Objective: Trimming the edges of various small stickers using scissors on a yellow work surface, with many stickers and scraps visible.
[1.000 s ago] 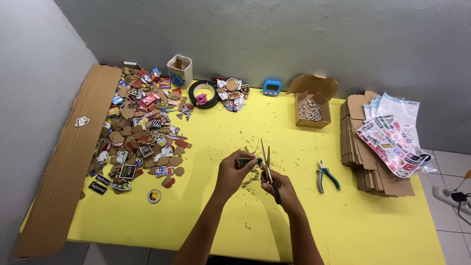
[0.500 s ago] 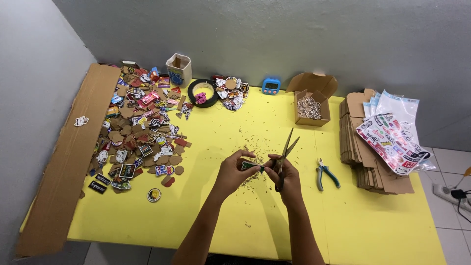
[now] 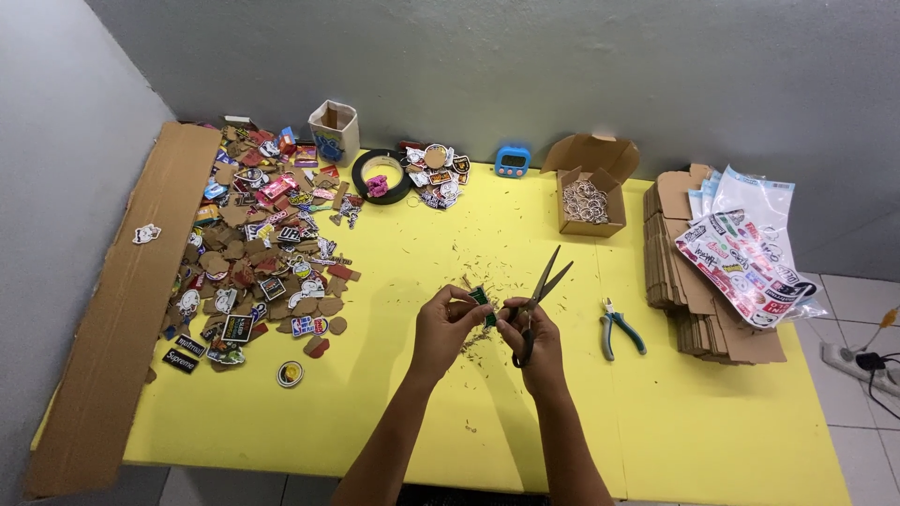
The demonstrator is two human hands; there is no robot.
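Left hand [image 3: 448,323] pinching green sticker [image 3: 482,302]; right hand [image 3: 531,335] grip around open scissors [image 3: 536,298].

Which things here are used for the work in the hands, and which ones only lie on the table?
In use:
- small green piece, pinched in the left hand
- scissors, blades open, in the right hand

Lying about:
- pliers
- blue timer
- tape roll
- box of rings
- sticker sheets
- pile of cut-outs

Counting what's sitting here: one pair of scissors [image 3: 539,300], one pair of pliers [image 3: 619,328], one tape roll [image 3: 380,176], one blue timer [image 3: 513,160], two small open boxes [image 3: 589,192], two hands [image 3: 445,323].
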